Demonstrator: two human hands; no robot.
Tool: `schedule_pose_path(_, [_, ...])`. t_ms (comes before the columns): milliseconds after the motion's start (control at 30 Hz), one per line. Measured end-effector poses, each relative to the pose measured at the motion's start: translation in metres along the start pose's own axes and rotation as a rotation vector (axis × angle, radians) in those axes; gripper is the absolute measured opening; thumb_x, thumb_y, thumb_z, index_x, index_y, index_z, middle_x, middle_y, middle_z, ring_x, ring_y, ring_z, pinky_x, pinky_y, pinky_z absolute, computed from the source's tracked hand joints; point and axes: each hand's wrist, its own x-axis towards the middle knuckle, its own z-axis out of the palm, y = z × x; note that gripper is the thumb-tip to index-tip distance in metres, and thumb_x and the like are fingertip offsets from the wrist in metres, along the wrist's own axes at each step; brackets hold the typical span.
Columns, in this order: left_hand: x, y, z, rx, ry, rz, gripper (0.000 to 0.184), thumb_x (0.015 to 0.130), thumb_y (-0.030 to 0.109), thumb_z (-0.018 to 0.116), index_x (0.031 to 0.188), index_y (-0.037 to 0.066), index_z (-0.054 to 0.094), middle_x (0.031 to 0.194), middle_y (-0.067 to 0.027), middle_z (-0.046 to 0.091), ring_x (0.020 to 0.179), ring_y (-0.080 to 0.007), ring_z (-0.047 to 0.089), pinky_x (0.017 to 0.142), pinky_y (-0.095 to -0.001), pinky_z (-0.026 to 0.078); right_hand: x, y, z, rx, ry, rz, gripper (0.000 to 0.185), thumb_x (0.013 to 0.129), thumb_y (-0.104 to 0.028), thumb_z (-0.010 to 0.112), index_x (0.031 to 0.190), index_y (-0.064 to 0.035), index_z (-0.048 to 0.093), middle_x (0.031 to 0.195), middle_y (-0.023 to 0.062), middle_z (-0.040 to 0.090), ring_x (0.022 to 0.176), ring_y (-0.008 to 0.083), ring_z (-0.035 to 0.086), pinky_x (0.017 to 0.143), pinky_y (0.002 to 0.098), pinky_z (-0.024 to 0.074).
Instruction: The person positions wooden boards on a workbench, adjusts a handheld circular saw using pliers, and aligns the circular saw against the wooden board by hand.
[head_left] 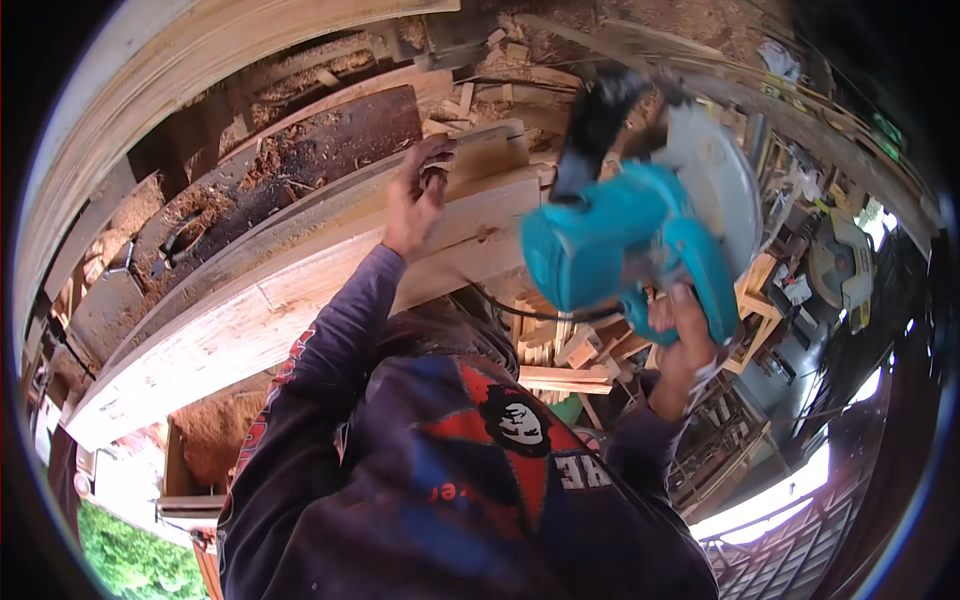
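1. Circular saw (600, 235), teal-bodied and blurred: you hold it off the planks, just past the right end of the pale plank (230, 335).
2. Your right hand (685, 335) is wrapped around its rear handle, fingers closed.
3. Your left hand (418, 205) is empty, its fingers parted and slightly curled, over the planks toward their right ends; whether it touches them, you cannot tell from this view.
4. A black power cord (560, 316) runs from the saw's handle back toward your body.
5. Along the pale plank's far edge lies a grey-brown plank (490, 153); beyond that is a dark board (350, 140) strewn with wood chips.
6. Below the saw, near your right forearm, are stacked wood offcuts (565, 380).
7. Farther to your right stands a second saw (845, 265) with a round blade.
8. Sawdust (215, 435) is heaped below the pale plank's near edge.
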Motion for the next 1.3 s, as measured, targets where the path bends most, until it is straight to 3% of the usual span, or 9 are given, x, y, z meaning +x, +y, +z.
schedule_pose_path(233, [0.025,-0.006,0.102,1.187,-0.689,0.585,0.074,0.079,0.020,0.073,0.146,0.007,0.046,0.149,-0.0177,0.046,0.141,-0.0400,0.035,0.114,-0.0539,0.031,-0.100,0.090,-0.084,-0.223,0.157,0.414,0.019,0.084,-0.012,0.069,0.097,0.0015,0.072,0.063,0.0019,0.061,0.050,0.0103,0.053,0.049,0.0281,0.0404])
schedule_pose_path(433, [0.064,-0.009,0.153,1.665,-1.396,0.469,0.059,0.073,0.020,0.076,0.129,0.012,0.058,0.131,-0.0118,0.052,0.136,-0.0350,0.038,0.117,-0.0545,0.029,-0.168,0.247,-0.131,0.109,0.258,0.758,0.035,0.076,-0.008,0.071,0.110,-0.0015,0.064,0.056,-0.0001,0.051,0.041,0.0098,0.047,0.036,0.0254,0.0370])
schedule_pose_path(533, [0.053,-0.010,0.155,1.625,-1.301,0.512,0.054,0.068,0.017,0.077,0.118,0.003,0.059,0.125,-0.0127,0.051,0.125,-0.0301,0.044,0.111,-0.0504,0.036,-0.200,0.279,-0.159,0.249,0.316,0.789,0.048,0.077,-0.010,0.071,0.123,-0.0039,0.060,0.057,0.0000,0.050,0.040,0.0101,0.046,0.035,0.0265,0.0373])
schedule_pose_path(667, [0.050,-0.001,0.190,1.894,-1.329,0.387,0.056,0.067,0.016,0.078,0.115,-0.004,0.058,0.127,-0.0163,0.048,0.120,-0.0271,0.045,0.109,-0.0483,0.039,-0.233,0.331,-0.188,0.203,0.328,0.686,0.025,0.078,-0.015,0.075,0.097,-0.0023,0.066,0.058,-0.0002,0.053,0.042,0.0095,0.048,0.037,0.0266,0.0393])
schedule_pose_path(767, [0.055,0.002,0.210,2.088,-1.536,0.317,0.065,0.062,0.030,0.088,0.111,-0.002,0.059,0.118,-0.0148,0.055,0.115,-0.0287,0.048,0.105,-0.0413,0.041,-0.280,0.447,-0.194,0.043,0.246,0.476,0.021,0.079,-0.020,0.077,0.083,-0.0028,0.066,0.058,-0.0010,0.053,0.042,0.0093,0.049,0.038,0.0269,0.0385])
schedule_pose_path(1067, [0.043,0.001,0.222,2.273,-1.435,-0.096,0.081,0.059,0.030,0.092,0.126,0.004,0.054,0.127,-0.0179,0.059,0.127,-0.0364,0.051,0.108,-0.0491,0.040,-0.273,0.470,-0.223,0.110,0.345,0.407,0.018,0.080,-0.022,0.073,0.077,-0.0058,0.065,0.055,-0.0005,0.051,0.039,0.0102,0.047,0.037,0.0267,0.0367])
schedule_pose_path(1133, [0.025,0.001,0.201,2.267,-1.141,0.745,0.095,0.062,0.028,0.092,0.140,0.006,0.044,0.142,-0.0185,0.048,0.138,-0.0355,0.041,0.114,-0.0521,0.034,-0.255,0.431,-0.235,0.287,0.398,0.587,0.017,0.079,-0.020,0.072,0.076,-0.0055,0.064,0.055,0.0002,0.051,0.039,0.0105,0.048,0.037,0.0269,0.0372])
schedule_pose_path(1233, [-0.001,0.000,0.212,2.096,-1.756,0.587,0.105,0.064,0.027,0.091,0.149,0.007,0.033,0.152,-0.0176,0.038,0.145,-0.0330,0.032,0.119,-0.0541,0.028,-0.244,0.427,-0.248,0.235,0.321,0.575,0.007,0.083,-0.012,0.068,0.088,-0.0080,0.071,0.062,0.0042,0.059,0.041,0.0134,0.052,0.037,0.0303,0.0401])
schedule_pose_path(1300, [-0.016,-0.014,0.217,2.206,-1.759,0.484,0.102,0.064,0.027,0.091,0.147,0.007,0.035,0.149,-0.0165,0.040,0.143,-0.0326,0.034,0.119,-0.0523,0.029,-0.239,0.429,-0.252,0.147,0.269,0.443,0.011,0.085,-0.008,0.065,0.092,-0.0089,0.074,0.064,0.0055,0.061,0.041,0.0142,0.054,0.037,0.0320,0.0405])
